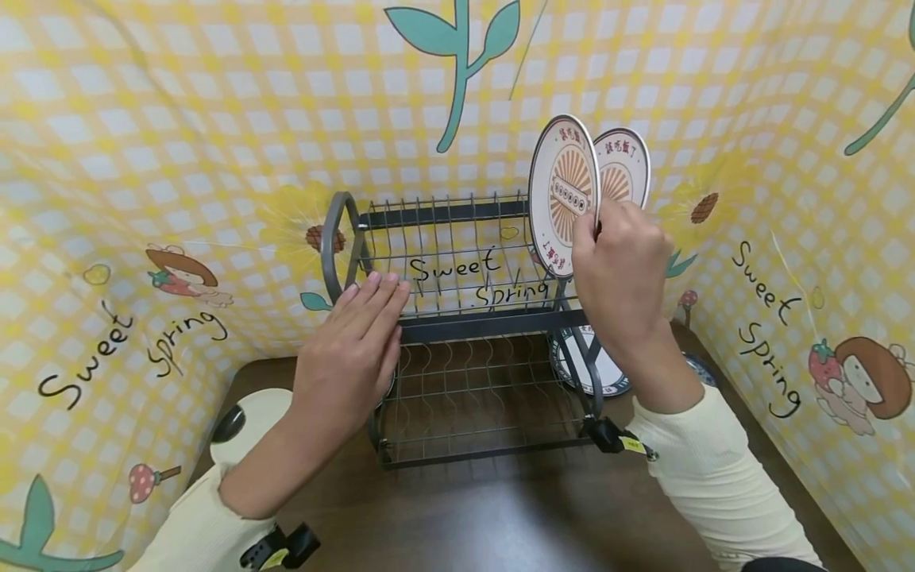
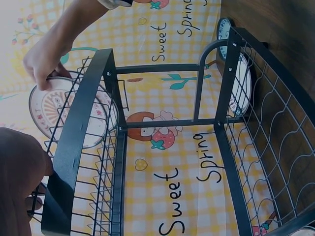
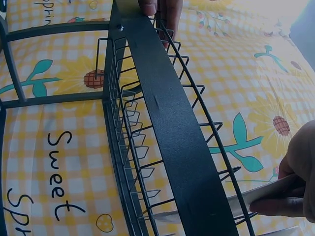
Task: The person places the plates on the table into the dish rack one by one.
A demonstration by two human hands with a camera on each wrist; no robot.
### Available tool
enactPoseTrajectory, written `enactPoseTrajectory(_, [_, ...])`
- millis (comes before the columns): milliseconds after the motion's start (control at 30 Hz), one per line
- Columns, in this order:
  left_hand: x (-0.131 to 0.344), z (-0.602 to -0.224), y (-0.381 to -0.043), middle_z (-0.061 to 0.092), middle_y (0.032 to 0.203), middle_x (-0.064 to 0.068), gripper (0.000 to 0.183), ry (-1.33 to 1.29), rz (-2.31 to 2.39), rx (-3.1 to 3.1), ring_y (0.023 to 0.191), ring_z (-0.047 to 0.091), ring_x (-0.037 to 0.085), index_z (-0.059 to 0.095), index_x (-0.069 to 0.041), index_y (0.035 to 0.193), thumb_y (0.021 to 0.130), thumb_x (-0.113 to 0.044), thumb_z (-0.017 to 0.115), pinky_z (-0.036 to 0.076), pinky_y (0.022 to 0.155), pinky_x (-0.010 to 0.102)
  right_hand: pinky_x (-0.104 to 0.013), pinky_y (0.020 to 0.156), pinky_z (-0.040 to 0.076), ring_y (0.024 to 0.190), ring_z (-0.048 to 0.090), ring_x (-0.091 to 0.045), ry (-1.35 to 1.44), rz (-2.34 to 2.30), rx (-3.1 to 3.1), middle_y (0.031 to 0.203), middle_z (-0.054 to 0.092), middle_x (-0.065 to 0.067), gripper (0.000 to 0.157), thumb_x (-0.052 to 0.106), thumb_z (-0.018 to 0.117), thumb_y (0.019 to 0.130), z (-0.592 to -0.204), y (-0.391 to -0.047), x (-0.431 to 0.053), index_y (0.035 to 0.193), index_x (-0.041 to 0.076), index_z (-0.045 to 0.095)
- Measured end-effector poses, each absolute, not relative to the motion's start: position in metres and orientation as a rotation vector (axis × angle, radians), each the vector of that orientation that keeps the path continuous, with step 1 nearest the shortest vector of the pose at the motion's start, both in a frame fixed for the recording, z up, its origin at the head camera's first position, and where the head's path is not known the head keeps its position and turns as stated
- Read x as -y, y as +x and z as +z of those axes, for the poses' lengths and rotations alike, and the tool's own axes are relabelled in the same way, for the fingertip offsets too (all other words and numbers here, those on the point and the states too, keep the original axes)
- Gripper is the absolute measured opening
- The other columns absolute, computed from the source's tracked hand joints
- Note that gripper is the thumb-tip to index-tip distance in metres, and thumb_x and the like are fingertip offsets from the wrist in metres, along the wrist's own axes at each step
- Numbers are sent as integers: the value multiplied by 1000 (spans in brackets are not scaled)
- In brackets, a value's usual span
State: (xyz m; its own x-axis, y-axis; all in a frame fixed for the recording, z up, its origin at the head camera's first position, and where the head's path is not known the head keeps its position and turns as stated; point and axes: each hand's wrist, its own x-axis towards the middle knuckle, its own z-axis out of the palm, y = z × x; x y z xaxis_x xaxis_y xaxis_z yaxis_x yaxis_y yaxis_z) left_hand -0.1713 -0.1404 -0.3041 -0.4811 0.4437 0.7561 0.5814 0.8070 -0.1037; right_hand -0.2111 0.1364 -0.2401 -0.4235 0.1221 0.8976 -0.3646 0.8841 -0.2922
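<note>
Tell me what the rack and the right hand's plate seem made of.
Rack: probably metal with a dark, satin-looking coating, given thin wires and screwed joints. Plate: smooth, perhaps glazed ceramic or melamine; its printed white face leaves both open.

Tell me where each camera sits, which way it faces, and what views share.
Head: on the head, facing forward and down at the dish rack; left hand, right hand and pale sleeves show.
Left wrist: on that wrist, facing the rack's right end; left hand at lower left, right hand upper left.
Right wrist: on that wrist, facing the rack's left end; right hand at lower right, part of left hand at top.
Shared: both wrist views show the rack and the plate the right hand holds.
</note>
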Motion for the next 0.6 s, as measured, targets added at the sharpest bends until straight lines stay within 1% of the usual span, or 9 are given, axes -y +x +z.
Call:
enactPoseTrajectory(133, [139, -304, -171, 56, 136, 13, 51, -753, -174, 2149, 128, 53, 27, 53, -5, 137, 88, -9, 65, 40, 112, 40, -30, 44, 26, 47, 33, -26, 154, 550, 1967, 51, 41, -12, 36, 1, 47, 92, -240, -211, -137, 56, -2, 51])
enactPoseTrajectory(200, [139, -304, -171, 56, 137, 13, 51, -751, -164, 2150, 128, 52, 27, 52, -5, 138, 88, -9, 65, 40, 112, 39, -30, 43, 27, 47, 34, -26, 152, 535, 1992, 51, 44, -13, 35, 2, 46, 92, -240, -211, -137, 59, -3, 54])
enactPoseTrajectory(367, [140, -303, -170, 56, 136, 13, 50, -747, -155, 2152, 128, 53, 27, 53, -4, 137, 89, -9, 64, 40, 112, 40, -33, 43, 33, 48, 38, -28, 138, 497, 2048, 54, 50, -16, 31, 2, 47, 93, -239, -213, -137, 65, -5, 58])
enactPoseTrajectory(533, [139, -303, -170, 57, 135, 14, 50, -746, -151, 2143, 127, 54, 27, 53, -4, 137, 88, -9, 65, 41, 111, 40, -38, 45, 36, 48, 38, -29, 130, 484, 2055, 53, 48, -16, 32, 1, 47, 91, -240, -216, -136, 59, -2, 53])
enactPoseTrajectory(600, [140, -303, -170, 57, 135, 14, 50, -745, -152, 2142, 127, 54, 27, 53, -4, 137, 88, -8, 65, 41, 111, 39, -39, 45, 38, 48, 39, -29, 124, 472, 2071, 53, 49, -16, 32, 2, 48, 91, -240, -217, -136, 60, -2, 54])
